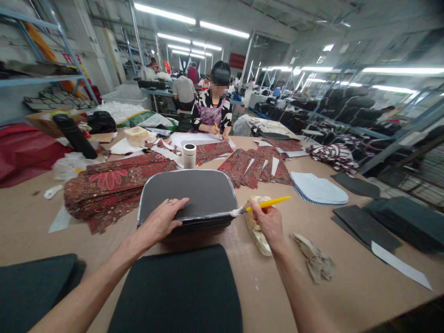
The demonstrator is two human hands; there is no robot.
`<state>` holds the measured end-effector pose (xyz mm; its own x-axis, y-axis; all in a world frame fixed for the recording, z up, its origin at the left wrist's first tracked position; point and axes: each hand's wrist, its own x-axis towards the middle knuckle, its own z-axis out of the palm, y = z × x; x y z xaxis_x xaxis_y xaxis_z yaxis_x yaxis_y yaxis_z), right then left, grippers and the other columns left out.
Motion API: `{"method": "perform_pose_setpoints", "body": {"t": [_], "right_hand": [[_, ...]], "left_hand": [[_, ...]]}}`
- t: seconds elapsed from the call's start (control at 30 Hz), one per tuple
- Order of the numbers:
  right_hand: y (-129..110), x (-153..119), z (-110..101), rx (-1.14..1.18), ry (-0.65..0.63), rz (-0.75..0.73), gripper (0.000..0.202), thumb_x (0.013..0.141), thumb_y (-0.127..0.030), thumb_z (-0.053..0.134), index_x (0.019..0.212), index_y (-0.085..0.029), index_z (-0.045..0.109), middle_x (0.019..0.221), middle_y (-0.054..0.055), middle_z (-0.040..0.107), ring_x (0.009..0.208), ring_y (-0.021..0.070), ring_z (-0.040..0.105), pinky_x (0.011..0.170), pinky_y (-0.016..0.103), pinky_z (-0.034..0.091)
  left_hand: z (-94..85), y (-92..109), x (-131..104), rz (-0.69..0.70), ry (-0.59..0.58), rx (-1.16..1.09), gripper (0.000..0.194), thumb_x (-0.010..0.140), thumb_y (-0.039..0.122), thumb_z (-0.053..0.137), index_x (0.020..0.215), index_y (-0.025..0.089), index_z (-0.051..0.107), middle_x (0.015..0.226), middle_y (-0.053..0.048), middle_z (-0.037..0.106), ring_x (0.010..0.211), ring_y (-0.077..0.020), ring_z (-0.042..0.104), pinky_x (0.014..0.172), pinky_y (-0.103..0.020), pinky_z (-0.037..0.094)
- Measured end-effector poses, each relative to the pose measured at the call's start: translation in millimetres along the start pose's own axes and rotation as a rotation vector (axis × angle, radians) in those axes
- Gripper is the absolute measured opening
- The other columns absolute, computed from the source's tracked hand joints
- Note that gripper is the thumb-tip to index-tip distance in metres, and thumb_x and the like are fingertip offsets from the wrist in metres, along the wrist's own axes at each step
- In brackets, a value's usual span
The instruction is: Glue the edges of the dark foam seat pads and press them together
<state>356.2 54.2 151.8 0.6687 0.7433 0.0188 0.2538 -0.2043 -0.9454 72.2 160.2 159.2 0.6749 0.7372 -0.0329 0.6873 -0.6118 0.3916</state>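
Note:
A stack of dark grey panels (194,193) with pale, wet-looking edges lies in front of me. My left hand (165,217) rests on its left part, fingers apart and holding nothing. In my right hand (268,219) is a brush with a yellow handle (272,201). Its whitish bristles touch the front right corner of the stack. Just under my right hand sits a pale, crusted container (259,238), partly hidden. Nearer to me lies a large dark panel (180,291).
Patterned red fabric pieces (111,182) lie left and beyond the stack, near a white cup (189,156). To the right are a crumpled rag (315,259), striped pieces (317,188) and dark panels (367,226). A person (212,111) works across the table.

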Motion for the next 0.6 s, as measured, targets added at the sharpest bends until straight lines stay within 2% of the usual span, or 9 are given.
{"method": "perform_pose_setpoints", "body": {"t": [0.1,0.23,0.3,0.37,0.43,0.47,0.53,0.6], "right_hand": [[5,10,-17,-0.009,0.117,0.027,0.051,0.06,-0.065,0.063,0.051,-0.016,0.053,0.042,-0.003,0.046,0.041,0.0086,0.039,0.043,0.022,0.03],[9,10,-10,0.064,0.009,-0.002,0.05,0.061,-0.063,0.064,0.049,-0.016,0.051,0.043,-0.002,0.046,0.042,0.009,0.039,0.043,0.023,0.031],[13,11,-11,0.049,0.06,0.015,0.05,0.062,-0.062,0.064,0.048,-0.016,0.052,0.042,-0.002,0.045,0.042,0.0089,0.039,0.043,0.023,0.031],[17,12,-20,0.073,0.184,0.024,0.047,0.064,-0.06,0.064,0.056,-0.014,0.059,0.044,-0.002,0.048,0.043,0.0091,0.041,0.044,0.022,0.033],[19,11,-32,0.194,0.241,0.0,0.045,0.066,-0.056,0.066,0.076,-0.012,0.066,0.052,-0.001,0.055,0.047,0.0101,0.047,0.049,0.023,0.04],[19,10,-38,0.269,0.22,-0.013,0.048,0.067,-0.055,0.065,0.089,-0.012,0.066,0.058,0.0,0.06,0.051,0.0109,0.051,0.053,0.024,0.044],[21,8,-46,0.357,0.075,-0.02,0.059,0.071,-0.054,0.063,0.114,-0.015,0.057,0.07,0.002,0.066,0.055,0.0127,0.058,0.059,0.027,0.049],[25,7,-49,0.307,-0.074,-0.034,0.063,0.076,-0.055,0.057,0.126,-0.019,0.048,0.08,0.005,0.069,0.056,0.0145,0.061,0.063,0.032,0.051]], "left_hand": [[-0.2,-6,2,0.016,-0.013,-0.034,0.062,0.073,0.015,0.059,0.132,0.019,0.042,0.112,-0.009,0.06,0.106,-0.0234,0.054,0.091,-0.035,0.041],[-6.1,-14,5,0.026,-0.058,-0.071,0.058,0.075,0.018,0.057,0.131,0.019,0.043,0.109,-0.008,0.062,0.103,-0.0223,0.056,0.09,-0.033,0.042],[-8.3,-15,4,0.045,-0.078,-0.079,0.052,0.078,0.021,0.053,0.13,0.019,0.044,0.11,-0.007,0.062,0.104,-0.0218,0.056,0.09,-0.033,0.043],[-5.9,-13,3,0.076,-0.075,-0.057,0.048,0.081,0.018,0.046,0.129,0.019,0.045,0.109,-0.007,0.061,0.104,-0.0212,0.056,0.091,-0.033,0.042],[1.3,-8,2,0.086,-0.014,0.013,0.052,0.076,0.008,0.042,0.127,0.017,0.044,0.111,-0.009,0.059,0.104,-0.0213,0.055,0.093,-0.034,0.041],[5.6,-4,3,0.072,0.036,0.054,0.057,0.072,0.003,0.04,0.127,0.016,0.044,0.112,-0.01,0.058,0.104,-0.0216,0.054,0.093,-0.035,0.041],[10.9,1,5,0.03,0.149,0.104,0.06,0.065,-0.001,0.04,0.122,0.015,0.046,0.111,-0.011,0.055,0.101,-0.0225,0.054,0.091,-0.036,0.042],[6.2,4,8,0.002,0.24,0.097,0.046,0.066,0.001,0.041,0.108,0.015,0.051,0.104,-0.009,0.054,0.095,-0.0225,0.054,0.086,-0.036,0.044]]}}
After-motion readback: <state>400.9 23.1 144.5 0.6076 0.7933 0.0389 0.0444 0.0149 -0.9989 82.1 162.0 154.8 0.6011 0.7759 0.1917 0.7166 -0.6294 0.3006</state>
